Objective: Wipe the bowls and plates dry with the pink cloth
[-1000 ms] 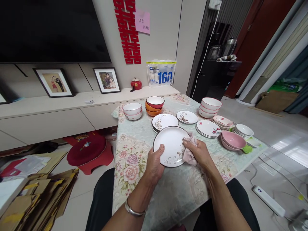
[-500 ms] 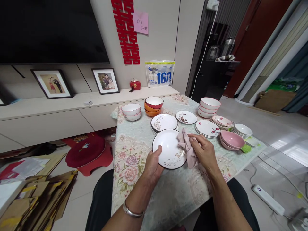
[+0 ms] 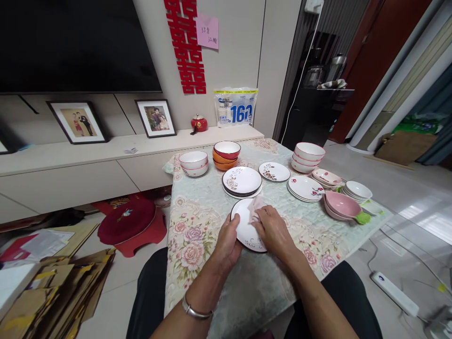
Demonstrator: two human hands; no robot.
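A white plate (image 3: 243,230) with a dark rim and a leafy pattern is tilted above the near part of the table. My left hand (image 3: 228,240) grips its left edge, thumb on the upper face and fingers underneath. In my right hand (image 3: 273,230) is a pale pink cloth (image 3: 254,207), pressed against the plate's upper right face. My right hand covers part of the plate and much of the cloth. Just beyond stands a stack of similar plates (image 3: 243,180), and one more patterned plate (image 3: 274,172) lies to its right.
The table wears a floral cloth (image 3: 192,235). Across it stand white bowls (image 3: 193,161), orange and red bowls (image 3: 226,157), pink-rimmed bowls (image 3: 308,155), flowered plates (image 3: 305,187), pink dishes (image 3: 341,205) and small white bowls (image 3: 357,189). A red stool (image 3: 129,221) is at left.
My right hand and the cloth have moved left across the plate, from its right edge onto its face. The plate has shifted slightly nearer to me, with my left hand still holding it.
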